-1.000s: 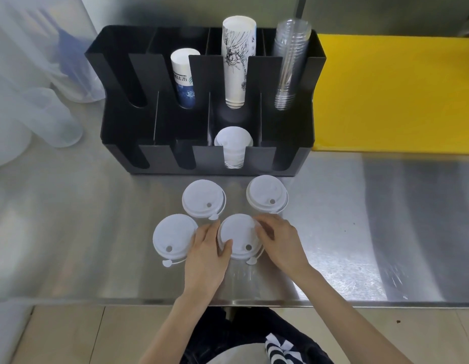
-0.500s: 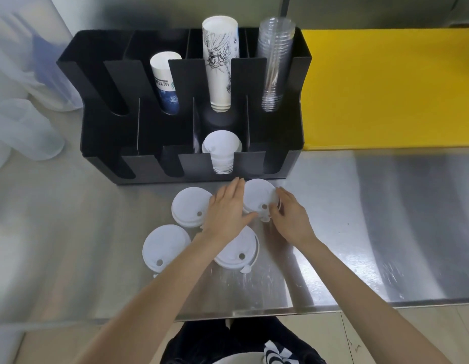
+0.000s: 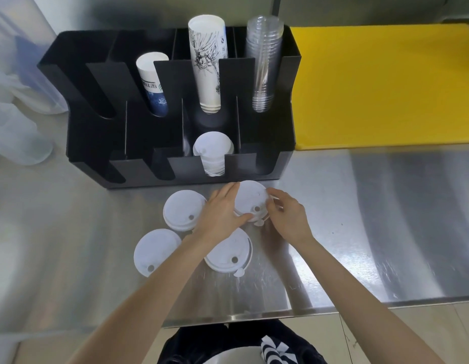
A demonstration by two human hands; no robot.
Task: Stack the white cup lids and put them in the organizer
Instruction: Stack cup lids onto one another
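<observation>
Lid (image 3: 250,199) gripped at opposite edges by left hand (image 3: 220,212) and right hand (image 3: 287,215).

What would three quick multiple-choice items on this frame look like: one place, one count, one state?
1. Where does the lid stack already in the organizer sit?
A. front row, third slot from the left
B. back row, far left slot
C. on the yellow board

2. How many white lids lie on the counter?
A. two
B. four
C. six

3. What are the hands doing?
A. both resting on the counter edge
B. both on the far right lid
C. one inside the organizer

Key: 1 A, the lid stack shows in that front slot. 2 B, four lids, at. 3 B, left hand and right hand flank that lid.
</observation>
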